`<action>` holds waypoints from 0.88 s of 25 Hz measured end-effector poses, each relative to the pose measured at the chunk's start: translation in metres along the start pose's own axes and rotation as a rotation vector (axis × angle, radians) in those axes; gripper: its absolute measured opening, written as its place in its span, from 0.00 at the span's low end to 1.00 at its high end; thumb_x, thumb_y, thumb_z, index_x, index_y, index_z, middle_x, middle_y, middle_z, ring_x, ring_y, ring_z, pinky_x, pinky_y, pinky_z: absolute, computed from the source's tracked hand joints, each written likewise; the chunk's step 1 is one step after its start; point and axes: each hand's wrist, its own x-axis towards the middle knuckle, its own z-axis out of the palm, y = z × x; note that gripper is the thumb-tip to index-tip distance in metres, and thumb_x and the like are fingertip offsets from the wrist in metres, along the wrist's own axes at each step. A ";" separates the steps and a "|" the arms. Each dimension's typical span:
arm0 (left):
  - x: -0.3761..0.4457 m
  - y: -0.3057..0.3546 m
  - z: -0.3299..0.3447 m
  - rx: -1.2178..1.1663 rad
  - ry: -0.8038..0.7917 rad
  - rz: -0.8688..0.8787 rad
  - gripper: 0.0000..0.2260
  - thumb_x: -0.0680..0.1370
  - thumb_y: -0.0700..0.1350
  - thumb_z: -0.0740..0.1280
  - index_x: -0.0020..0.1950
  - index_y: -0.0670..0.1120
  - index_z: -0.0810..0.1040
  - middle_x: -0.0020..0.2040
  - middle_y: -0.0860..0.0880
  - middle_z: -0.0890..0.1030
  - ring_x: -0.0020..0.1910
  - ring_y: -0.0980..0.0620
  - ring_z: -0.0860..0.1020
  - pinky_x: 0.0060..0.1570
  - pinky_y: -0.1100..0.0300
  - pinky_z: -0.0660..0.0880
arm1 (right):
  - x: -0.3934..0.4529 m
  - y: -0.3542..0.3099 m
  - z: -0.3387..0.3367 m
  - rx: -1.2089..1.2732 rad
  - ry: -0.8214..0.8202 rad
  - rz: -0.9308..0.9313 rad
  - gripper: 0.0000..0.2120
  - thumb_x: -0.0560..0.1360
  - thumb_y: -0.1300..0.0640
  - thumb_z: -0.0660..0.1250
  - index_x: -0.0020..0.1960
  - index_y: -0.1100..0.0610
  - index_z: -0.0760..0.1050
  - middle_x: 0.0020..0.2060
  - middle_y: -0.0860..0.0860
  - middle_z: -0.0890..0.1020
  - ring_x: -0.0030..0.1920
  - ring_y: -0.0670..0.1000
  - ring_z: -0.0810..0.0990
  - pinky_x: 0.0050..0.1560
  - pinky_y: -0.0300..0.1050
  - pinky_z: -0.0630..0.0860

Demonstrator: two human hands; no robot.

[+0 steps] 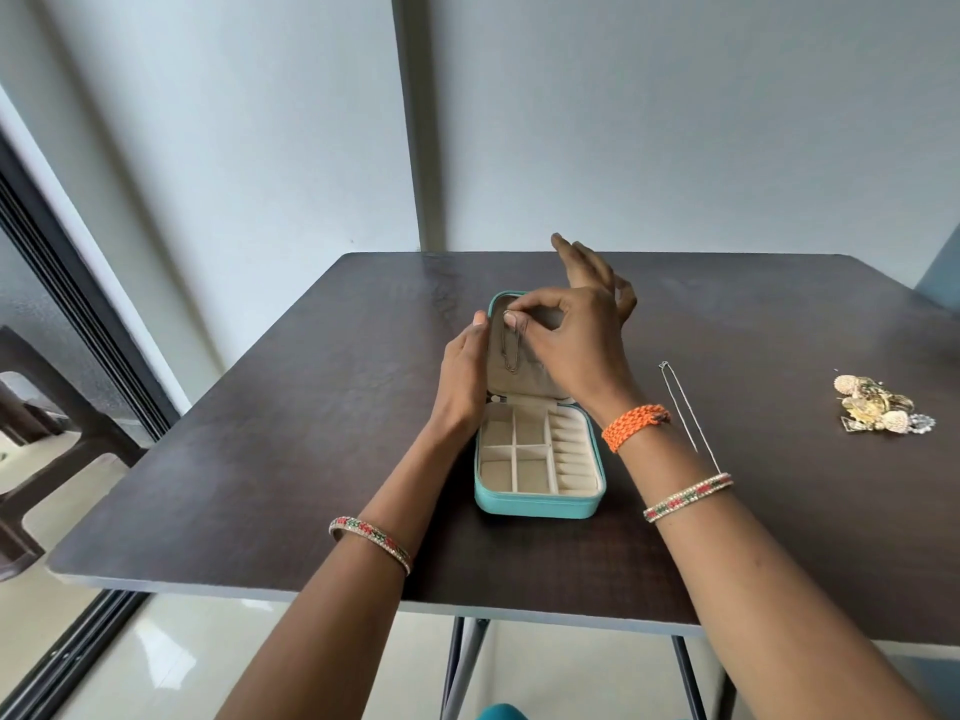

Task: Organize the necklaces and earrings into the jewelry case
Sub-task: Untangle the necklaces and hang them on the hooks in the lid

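**Hanging a necklace inside the case lid**

Looking down from head height at a dark desk [291, 439], both bare arms reach forward to a small teal case [540, 504] standing open near the desk's middle. Its lid [524, 376] is raised upright; its base lies flat, divided into small cream compartments with a row of ring rolls on the right side. All compartments appear bare.

The left hand [462, 371] holds the lid's left edge, fingers curled behind it and thumb tip at the rim, steadying it. The right hand [566, 340] pinches the top of a thin necklace [511, 350] between thumb and forefinger, high against the lid's lining; its other fingers fan out and up. The chain hangs down the lining in a narrow doubled loop. Whether it has caught on a hook cannot be told.

A second chain [688, 415] lies stretched out on the desk just right of the case, passing beside the right wrist. A heap of earrings [880, 405], gold and pearly, sits well apart near the right edge.

The step in hand looks like fastening the first necklace in the lid. The task seems barely begun. Next would likely come seating the chain on its hook, tucking its tail into the lid pocket, then reaching right for the second chain.
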 end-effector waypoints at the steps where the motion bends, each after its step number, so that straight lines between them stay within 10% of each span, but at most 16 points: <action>1: -0.001 0.000 0.000 0.008 0.002 -0.006 0.20 0.77 0.57 0.54 0.48 0.47 0.81 0.49 0.40 0.82 0.49 0.45 0.78 0.56 0.42 0.73 | 0.000 -0.001 0.000 0.001 -0.008 0.016 0.02 0.70 0.52 0.73 0.43 0.47 0.84 0.73 0.52 0.67 0.74 0.52 0.59 0.70 0.57 0.50; 8: -0.004 0.004 0.002 0.057 0.007 -0.006 0.19 0.84 0.51 0.51 0.47 0.46 0.79 0.44 0.43 0.80 0.45 0.47 0.77 0.43 0.54 0.73 | -0.003 -0.003 -0.002 -0.025 0.011 0.069 0.05 0.68 0.53 0.75 0.43 0.49 0.81 0.73 0.51 0.66 0.73 0.50 0.60 0.67 0.52 0.54; 22: -0.003 -0.004 0.000 0.117 0.030 -0.010 0.28 0.77 0.60 0.53 0.51 0.36 0.75 0.45 0.41 0.79 0.45 0.44 0.75 0.49 0.43 0.74 | -0.001 0.002 -0.004 0.130 0.070 0.136 0.10 0.68 0.60 0.74 0.39 0.48 0.74 0.59 0.47 0.76 0.65 0.48 0.70 0.55 0.45 0.58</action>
